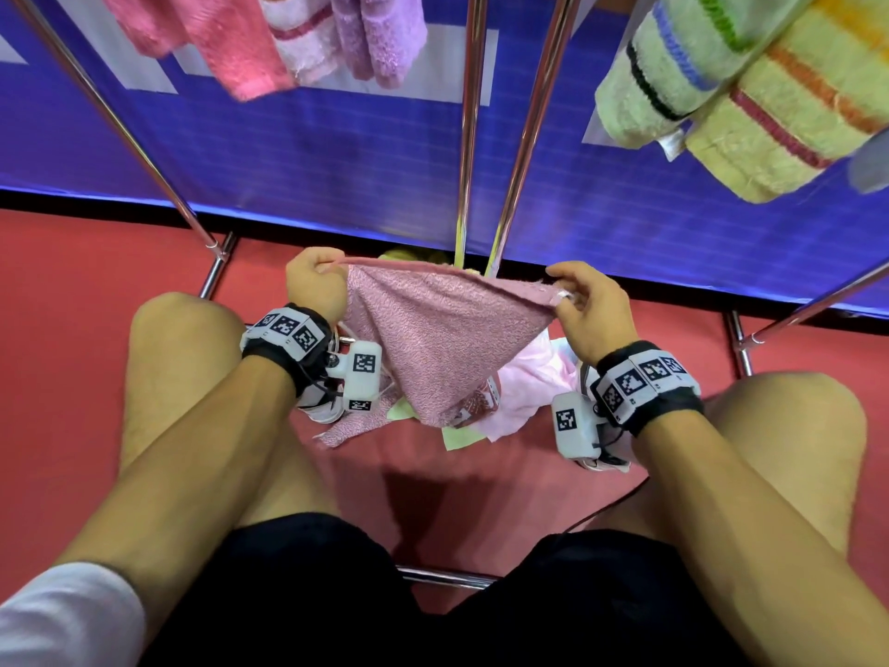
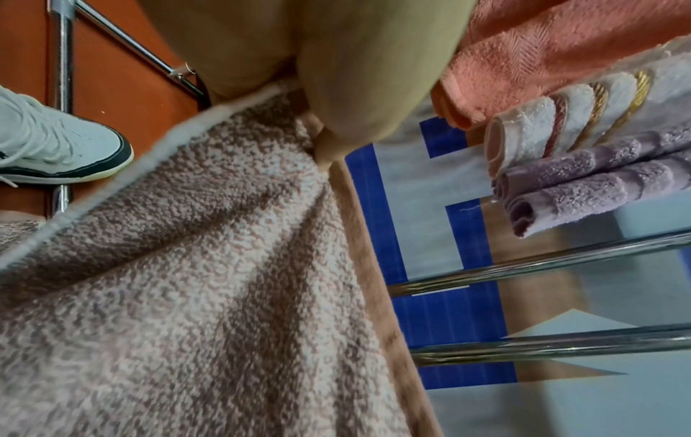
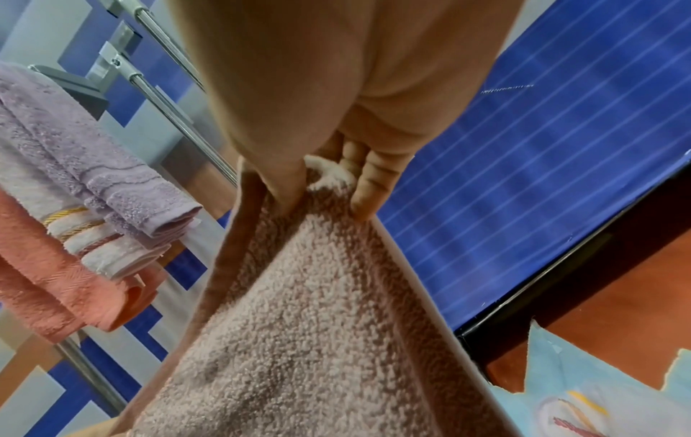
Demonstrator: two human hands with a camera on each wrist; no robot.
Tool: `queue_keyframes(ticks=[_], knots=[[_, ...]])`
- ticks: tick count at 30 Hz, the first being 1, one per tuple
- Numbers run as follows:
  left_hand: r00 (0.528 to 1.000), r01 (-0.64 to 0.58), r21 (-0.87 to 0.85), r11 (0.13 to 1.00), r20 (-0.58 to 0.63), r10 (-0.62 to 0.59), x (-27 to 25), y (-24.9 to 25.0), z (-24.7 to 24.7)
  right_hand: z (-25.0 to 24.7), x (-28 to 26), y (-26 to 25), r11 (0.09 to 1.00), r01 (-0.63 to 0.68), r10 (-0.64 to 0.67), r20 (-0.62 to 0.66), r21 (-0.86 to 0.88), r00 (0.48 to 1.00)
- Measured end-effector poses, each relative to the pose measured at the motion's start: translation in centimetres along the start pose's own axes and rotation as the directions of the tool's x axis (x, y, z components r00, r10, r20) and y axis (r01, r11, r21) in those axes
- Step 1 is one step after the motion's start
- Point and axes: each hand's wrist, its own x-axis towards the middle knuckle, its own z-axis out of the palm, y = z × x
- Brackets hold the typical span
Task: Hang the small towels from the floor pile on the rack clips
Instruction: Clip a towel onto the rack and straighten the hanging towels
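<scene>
A small speckled pink towel [image 1: 442,339] is stretched between both hands above the floor pile [image 1: 524,392]. My left hand [image 1: 315,281] pinches its left top corner, and my right hand [image 1: 584,300] pinches the right top corner. The towel's lower tip hangs down onto the pile. In the left wrist view the towel [image 2: 187,281] fills the lower left under my left hand [image 2: 336,97]. In the right wrist view my right hand's fingers [image 3: 370,183] grip the towel [image 3: 318,325] corner. Pale pink and light green towels lie in the pile.
Chrome rack bars [image 1: 469,122] rise in front of a blue panel [image 1: 312,151]. Pink, striped and lilac towels [image 1: 269,36] hang top left; green and yellow striped towels [image 1: 721,89] hang top right. My bare knees [image 1: 187,339] flank the pile on the red floor [image 1: 72,329].
</scene>
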Motion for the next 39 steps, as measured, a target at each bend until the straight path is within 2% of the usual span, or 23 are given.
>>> queue_keyframes(ticks=[3,8,13,18,21,24,27,31,36,39], knots=[[0.999,0.042,-0.012,0.999,0.016,-0.041,0.0,0.0,-0.2,-0.1,-0.1,-0.5,0.999,0.018,-0.019,-0.012,-0.028,1.0],[0.995,0.08,-0.043,0.996,0.062,-0.077,-0.3,0.1,-0.3,-0.3,0.2,0.3,0.995,-0.096,0.092,-0.222,-0.008,0.971],[0.985,0.029,-0.013,1.0,0.172,-0.026,-0.9,0.4,0.0,-0.9,0.2,0.1,0.98,-0.196,0.19,-0.325,0.013,0.927],[0.961,-0.052,0.164,0.985,0.278,0.004,-1.0,0.1,-0.3,-1.2,0.1,0.3,0.971,-0.236,0.233,-0.352,0.035,0.906],[0.971,-0.084,0.334,0.939,0.241,0.001,-1.6,0.2,-0.4,-1.2,-0.1,0.2,0.972,-0.232,0.228,-0.345,0.03,0.911],[0.978,-0.081,0.384,0.92,0.207,0.0,-2.2,0.6,-0.7,-1.1,-0.1,0.2,0.972,-0.232,0.228,-0.355,0.031,0.907],[0.979,-0.002,0.337,0.942,0.191,-0.067,-1.6,0.3,-0.6,-1.5,0.0,0.0,0.962,-0.27,0.266,-0.364,0.043,0.893],[0.956,0.05,0.169,0.984,0.277,-0.096,-1.9,0.8,0.1,-1.6,0.3,-0.3,0.937,-0.349,0.33,-0.337,0.005,0.882],[0.894,0.178,0.023,0.984,0.414,-0.172,-2.9,2.6,1.2,-0.6,0.0,-1.1,0.964,-0.258,0.233,-0.266,-0.063,0.935],[0.852,0.178,-0.001,0.984,0.5,-0.154,-4.2,3.3,1.9,0.3,-0.3,-1.6,0.976,-0.219,0.212,-0.256,-0.001,0.943]])
